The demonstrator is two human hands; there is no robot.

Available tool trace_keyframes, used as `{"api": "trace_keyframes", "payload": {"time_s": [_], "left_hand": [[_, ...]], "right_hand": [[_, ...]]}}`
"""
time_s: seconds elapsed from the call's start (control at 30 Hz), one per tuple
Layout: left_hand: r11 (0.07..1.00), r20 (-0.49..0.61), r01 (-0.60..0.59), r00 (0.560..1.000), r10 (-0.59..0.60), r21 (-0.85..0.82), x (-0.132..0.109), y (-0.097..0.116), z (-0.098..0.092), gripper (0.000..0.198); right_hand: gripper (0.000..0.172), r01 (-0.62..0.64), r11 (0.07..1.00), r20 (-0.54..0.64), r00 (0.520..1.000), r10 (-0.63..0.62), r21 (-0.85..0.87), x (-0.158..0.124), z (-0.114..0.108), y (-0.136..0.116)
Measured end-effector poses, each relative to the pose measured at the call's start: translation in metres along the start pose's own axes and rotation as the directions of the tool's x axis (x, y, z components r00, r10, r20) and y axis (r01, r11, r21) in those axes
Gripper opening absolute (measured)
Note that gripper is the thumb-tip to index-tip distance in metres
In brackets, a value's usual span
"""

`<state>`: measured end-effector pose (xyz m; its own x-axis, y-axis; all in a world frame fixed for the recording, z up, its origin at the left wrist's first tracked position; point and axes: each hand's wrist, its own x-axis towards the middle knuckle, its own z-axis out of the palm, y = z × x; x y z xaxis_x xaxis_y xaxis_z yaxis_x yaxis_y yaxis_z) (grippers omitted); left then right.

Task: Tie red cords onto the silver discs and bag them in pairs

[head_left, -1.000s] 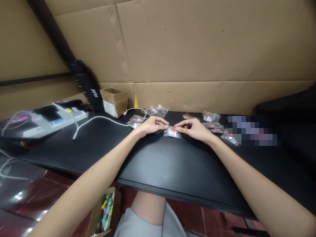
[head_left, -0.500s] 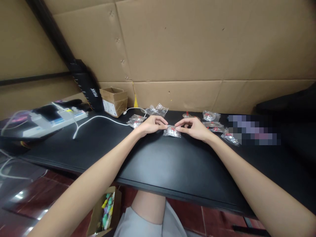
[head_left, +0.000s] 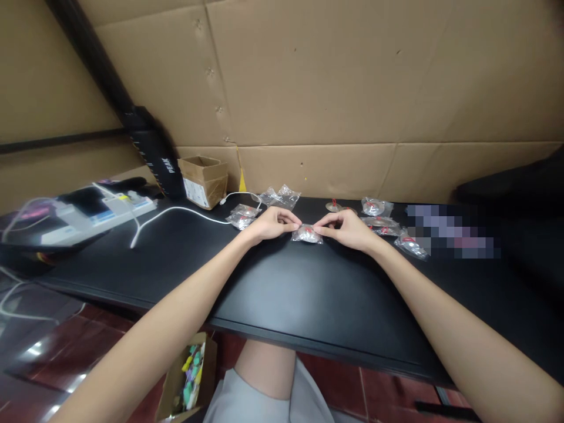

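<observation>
A small clear plastic bag [head_left: 307,235] lies on the black table [head_left: 299,288], holding a round, shiny disc with a red loop. My left hand [head_left: 275,224] pinches the bag's upper left corner between thumb and fingers. At its upper right corner, my right hand [head_left: 346,229] does the same, with thumb and forefinger pressed together. Left of my left hand are more bagged discs [head_left: 242,216] and crumpled clear bags [head_left: 282,197]. Beyond my right hand lie unbagged brassy discs [head_left: 333,206] with red loops. Several bagged discs [head_left: 381,223] rest to the right.
A cardboard box [head_left: 205,182] stands at the back left near a white cable [head_left: 176,209]. Farther left is a white power strip [head_left: 101,217]. Cardboard sheets [head_left: 317,88] wall off the back. Below the table edge sits a box [head_left: 207,358] of colourful items.
The bag's top and the red loop between my hands have shifted slightly. Both hands stay in nearly the same place, still pinching the bag.
</observation>
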<state>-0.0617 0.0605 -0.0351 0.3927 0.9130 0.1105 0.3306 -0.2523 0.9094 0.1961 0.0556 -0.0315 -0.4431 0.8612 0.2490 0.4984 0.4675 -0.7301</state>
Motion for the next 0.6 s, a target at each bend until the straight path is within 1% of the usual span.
{"api": "trace_keyframes", "payload": {"time_s": [0.2, 0.37, 0.47, 0.6], "left_hand": [[1.000, -0.003, 0.004, 1.000, -0.004, 0.010, 0.0003, -0.0036, 0.0006, 0.020], [0.998, -0.027, -0.041, 0.999, 0.042, 0.052, -0.0015, -0.0029, 0.0030, 0.041], [0.995, -0.041, -0.047, 0.998, 0.051, 0.090, -0.0029, -0.0014, 0.0058, 0.043], [0.994, -0.044, -0.045, 0.998, 0.050, 0.104, -0.0027, -0.0027, 0.0079, 0.044]], "right_hand": [[0.033, 0.022, 0.999, 0.016, 1.000, -0.023, 0.026, 0.0018, 0.0009, 0.0039], [0.037, 0.022, 0.999, -0.016, 1.000, -0.022, 0.038, 0.0012, 0.0039, 0.0019], [0.039, 0.004, 1.000, -0.048, 0.999, -0.002, 0.025, -0.0003, 0.0058, -0.0013], [0.044, -0.022, 1.000, -0.048, 0.999, 0.023, 0.019, -0.0015, 0.0066, -0.0045]]}}
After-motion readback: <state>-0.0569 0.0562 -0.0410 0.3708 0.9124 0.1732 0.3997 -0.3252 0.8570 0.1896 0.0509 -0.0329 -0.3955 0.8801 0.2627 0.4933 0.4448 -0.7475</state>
